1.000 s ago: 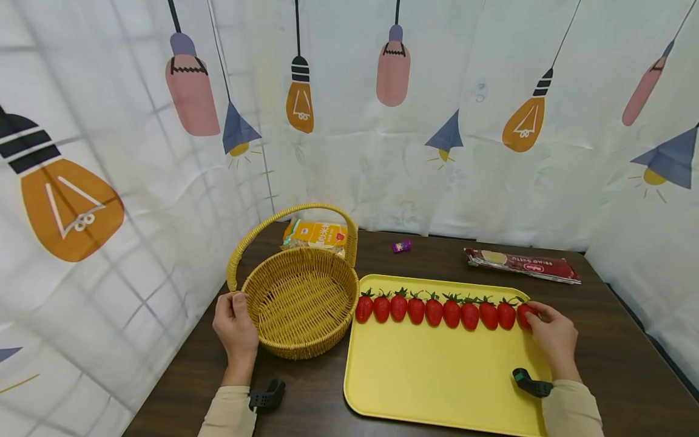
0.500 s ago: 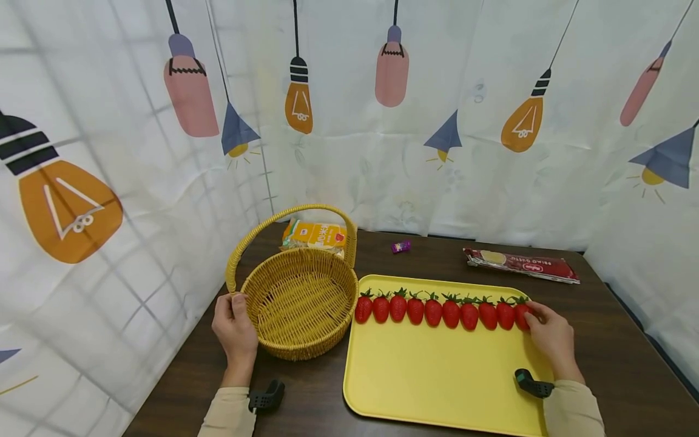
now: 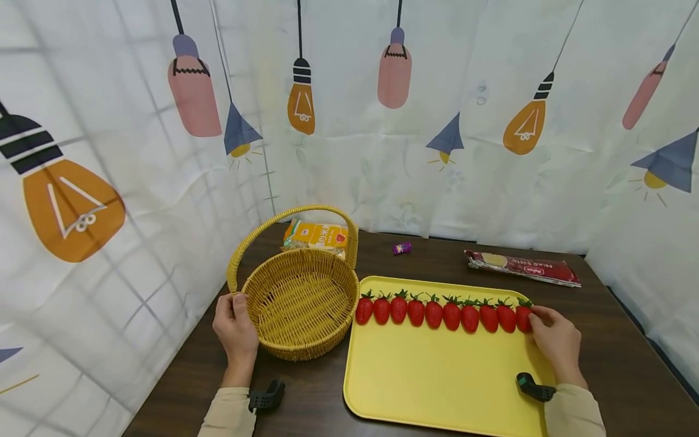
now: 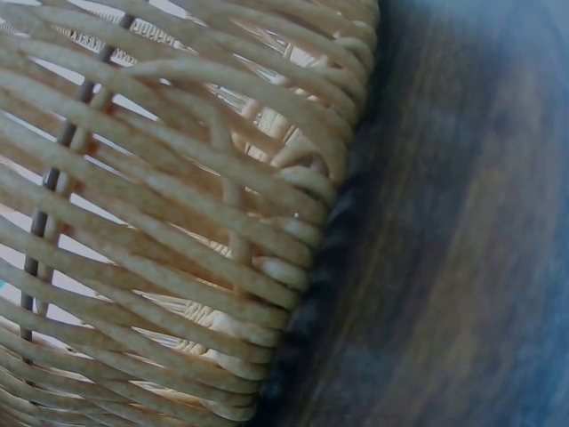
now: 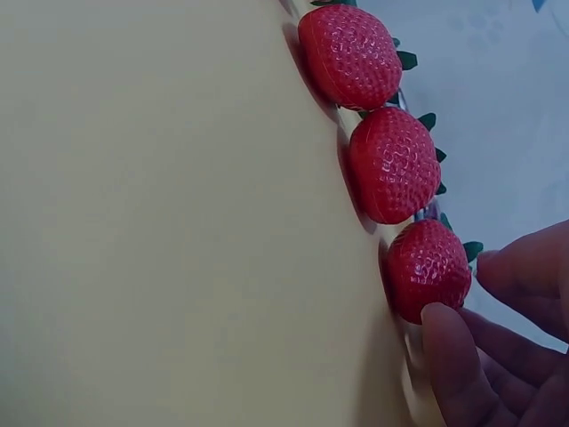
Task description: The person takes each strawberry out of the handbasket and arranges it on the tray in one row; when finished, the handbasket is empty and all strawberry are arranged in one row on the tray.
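My left hand (image 3: 236,328) grips the woven yellow basket (image 3: 303,347) where its handle meets the rim on the left; nothing lies inside. The left wrist view shows the basket's wicker side (image 4: 169,205) close up, with that hand out of sight. A row of several red strawberries (image 3: 434,312) with green leaves lies along the far edge of the yellow tray (image 3: 437,376). At the row's right end is the last strawberry (image 5: 428,269). My right hand (image 3: 558,341) is beside it, thumb tip at its lower edge, the other fingers (image 5: 524,267) spread apart from it.
An orange-and-yellow snack bag (image 3: 319,235) stands behind the basket. A small purple packet (image 3: 401,248) and a long dark-red packet (image 3: 523,267) lie behind the tray on the dark wooden table (image 3: 306,394). A printed cloth (image 3: 349,170) surrounds the table's back and sides.
The last strawberry has shifted slightly left and straightened, leaves toward the far edge, level with the row. My right hand has loosened and eased off to the right. The left hand and basket stay put.
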Demonstrator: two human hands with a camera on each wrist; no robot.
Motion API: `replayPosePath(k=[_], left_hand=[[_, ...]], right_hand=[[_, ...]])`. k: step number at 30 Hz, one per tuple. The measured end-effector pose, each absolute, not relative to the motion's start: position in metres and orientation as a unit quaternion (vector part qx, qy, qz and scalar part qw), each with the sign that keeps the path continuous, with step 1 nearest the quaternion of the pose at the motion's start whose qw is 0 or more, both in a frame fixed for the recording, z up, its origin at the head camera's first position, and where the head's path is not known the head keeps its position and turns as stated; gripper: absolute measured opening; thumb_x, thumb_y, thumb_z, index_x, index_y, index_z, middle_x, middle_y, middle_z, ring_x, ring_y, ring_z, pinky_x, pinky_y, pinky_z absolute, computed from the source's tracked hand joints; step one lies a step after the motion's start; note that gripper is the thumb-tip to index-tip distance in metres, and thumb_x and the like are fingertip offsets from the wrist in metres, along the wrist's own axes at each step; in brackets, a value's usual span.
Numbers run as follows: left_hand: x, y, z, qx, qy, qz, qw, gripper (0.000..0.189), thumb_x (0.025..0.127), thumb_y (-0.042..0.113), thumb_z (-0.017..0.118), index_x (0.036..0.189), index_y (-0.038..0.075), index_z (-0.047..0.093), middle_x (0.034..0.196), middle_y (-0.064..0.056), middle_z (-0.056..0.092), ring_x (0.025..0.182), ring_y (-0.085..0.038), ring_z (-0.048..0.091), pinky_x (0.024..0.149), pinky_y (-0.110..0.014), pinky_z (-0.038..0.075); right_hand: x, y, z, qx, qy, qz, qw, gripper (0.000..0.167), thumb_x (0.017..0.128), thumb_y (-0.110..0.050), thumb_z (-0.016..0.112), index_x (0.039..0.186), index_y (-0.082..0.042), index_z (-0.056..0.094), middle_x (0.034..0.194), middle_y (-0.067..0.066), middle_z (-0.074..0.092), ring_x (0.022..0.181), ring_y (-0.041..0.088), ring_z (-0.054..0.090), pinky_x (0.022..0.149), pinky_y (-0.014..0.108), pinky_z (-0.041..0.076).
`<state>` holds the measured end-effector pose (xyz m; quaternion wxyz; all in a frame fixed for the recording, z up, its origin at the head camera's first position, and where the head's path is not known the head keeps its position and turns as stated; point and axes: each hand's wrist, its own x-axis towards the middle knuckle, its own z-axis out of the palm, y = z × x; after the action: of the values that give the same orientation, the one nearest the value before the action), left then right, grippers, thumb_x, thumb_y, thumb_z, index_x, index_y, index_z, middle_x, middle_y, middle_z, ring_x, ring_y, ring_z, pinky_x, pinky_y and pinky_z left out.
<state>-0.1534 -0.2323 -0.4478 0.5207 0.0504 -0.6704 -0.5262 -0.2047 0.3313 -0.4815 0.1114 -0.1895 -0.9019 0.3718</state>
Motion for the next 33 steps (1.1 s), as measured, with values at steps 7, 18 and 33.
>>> replayPosePath(k=[7,18,33], left_hand=[[-0.1537,-0.2324,-0.4482,0.047,-0.669,-0.524,0.525,0.038,0.103,0.021,0.048,0.084,-0.011,0.057,0.074,0.011,0.044,0.059,-0.004,0.035,0.062,-0.024,0.028],[-0.1540,-0.2344,-0.4499,0.042,-0.665,-0.529,0.525,0.035,0.103,0.023,0.049,0.081,-0.003,0.059,0.074,0.010,0.045,0.058,-0.003,0.034,0.060,-0.024,0.028],[-0.1545,-0.2332,-0.4482,0.062,-0.679,-0.509,0.526,0.038,0.103,0.022,0.047,0.083,-0.008,0.058,0.076,0.015,0.045,0.059,-0.002,0.034,0.061,-0.023,0.027]], right_hand=[[-0.2019,0.3306,-0.4832,-0.201,-0.894,0.378,0.131,0.041,0.100,-0.030,0.049,0.125,0.000,0.061,0.121,0.027,0.061,0.086,0.032,0.058,0.050,0.021,0.045],[-0.2007,0.3349,-0.4849,-0.246,-0.850,0.441,0.152,0.042,0.102,-0.030,0.047,0.128,-0.001,0.060,0.121,0.022,0.059,0.063,0.005,0.055,0.050,0.018,0.047],[-0.2069,0.3293,-0.4756,-0.244,-0.799,0.511,0.203,0.035,0.100,-0.027,0.054,0.122,-0.001,0.064,0.091,-0.018,0.061,0.069,-0.001,0.059,0.058,0.014,0.050]])
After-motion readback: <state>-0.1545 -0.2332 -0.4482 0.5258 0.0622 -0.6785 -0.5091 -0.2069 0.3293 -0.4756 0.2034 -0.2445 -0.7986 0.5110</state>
